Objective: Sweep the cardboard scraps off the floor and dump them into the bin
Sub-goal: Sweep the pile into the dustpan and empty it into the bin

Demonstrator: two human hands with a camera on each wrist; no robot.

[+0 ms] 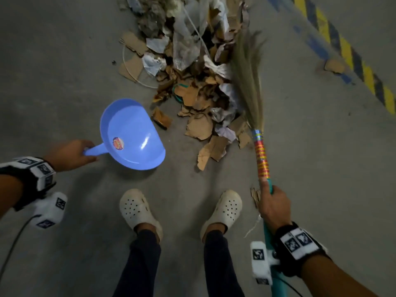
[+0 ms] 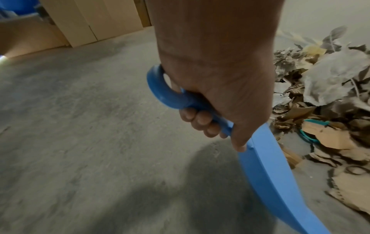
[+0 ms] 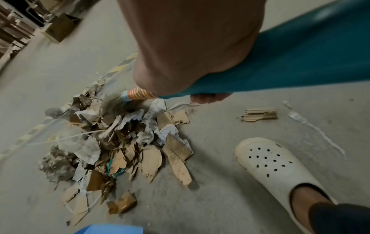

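Observation:
A heap of torn cardboard scraps (image 1: 199,97) and crumpled paper lies on the grey concrete floor ahead of my feet; the same scrap heap (image 3: 124,150) shows in the right wrist view. My left hand (image 1: 70,154) grips the handle of a blue plastic dustpan (image 1: 132,133), held low just left of the heap with its mouth toward the scraps. In the left wrist view my left hand (image 2: 216,98) has its fingers curled round the dustpan handle (image 2: 170,93). My right hand (image 1: 275,205) holds the teal handle of a grass broom (image 1: 249,82), whose blurred bristles lie along the heap's right side.
My two feet in white clogs (image 1: 139,209) stand close behind the heap. Stray cardboard pieces (image 3: 259,115) lie right of it, another piece (image 1: 333,66) by the yellow-black floor stripe (image 1: 347,52). Cardboard boxes (image 2: 84,22) stand far left. No bin is in view.

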